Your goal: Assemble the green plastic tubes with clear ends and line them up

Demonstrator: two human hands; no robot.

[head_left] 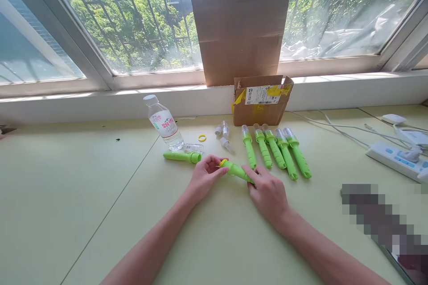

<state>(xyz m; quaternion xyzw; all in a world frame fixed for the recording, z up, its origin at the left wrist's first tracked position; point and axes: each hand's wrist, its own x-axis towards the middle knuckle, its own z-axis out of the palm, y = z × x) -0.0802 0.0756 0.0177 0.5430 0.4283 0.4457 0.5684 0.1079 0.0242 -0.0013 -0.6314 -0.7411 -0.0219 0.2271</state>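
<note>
Both my hands hold one green plastic handle just above the pale green table. My left hand pinches its threaded end, where a yellow ring sits. My right hand grips the other end of the same handle. Another green handle lies to the left of my left hand, with a clear cap behind it. A row of several finished green handles with clear caps lies to the right of my hands. A loose yellow ring and small clear parts lie behind my hands.
A water bottle stands at the back left of the parts. An open cardboard box sits against the window ledge, below a cardboard sheet. A white power strip with cables lies at the right. A blurred dark object is at the near right.
</note>
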